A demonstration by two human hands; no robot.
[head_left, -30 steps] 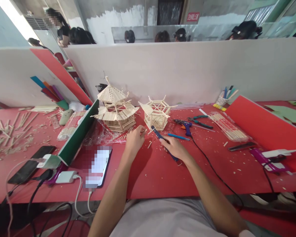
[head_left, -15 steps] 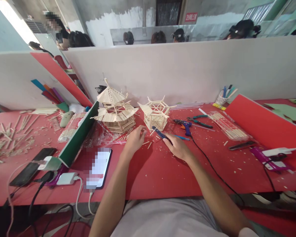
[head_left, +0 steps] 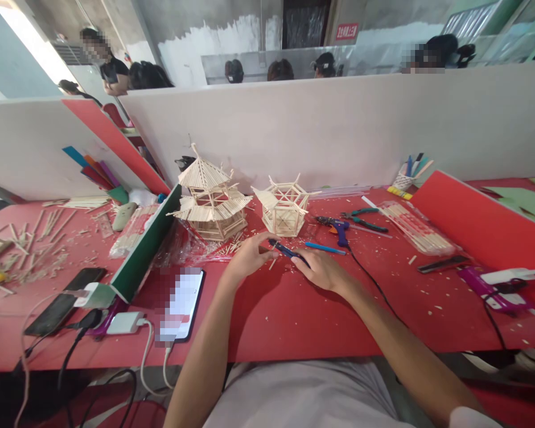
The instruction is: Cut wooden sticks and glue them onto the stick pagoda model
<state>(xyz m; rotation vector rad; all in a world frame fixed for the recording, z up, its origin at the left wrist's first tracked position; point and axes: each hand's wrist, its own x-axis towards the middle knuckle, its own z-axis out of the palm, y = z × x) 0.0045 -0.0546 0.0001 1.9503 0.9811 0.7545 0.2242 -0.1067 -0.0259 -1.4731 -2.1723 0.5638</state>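
My right hand [head_left: 323, 268] grips a dark slim tool [head_left: 288, 249], perhaps a utility knife, that points left and away from me. My left hand [head_left: 252, 257] is curled around the tool's far tip, thumb and forefinger bent toward each other. Whatever is pinched there, perhaps a small piece of stick, is too small to make out. Just beyond my hands stands a small six-sided stick frame [head_left: 285, 217] with one roof panel on its left side. To its left is a pagoda model [head_left: 209, 205] of pale sticks with two tiers of roof.
A blue glue gun [head_left: 339, 230], green-handled pliers [head_left: 368, 221] and a blue pen [head_left: 324, 248] lie to the right. Packed sticks [head_left: 419, 229] lie beside a red board [head_left: 485, 232]. A phone [head_left: 182, 306] and a green divider [head_left: 147, 249] are on the left. Stick scraps litter the table.
My left hand has moved right and closed in at the tool's tip. The tool has swung slightly toward me and to the left. The camera view has shifted a little.
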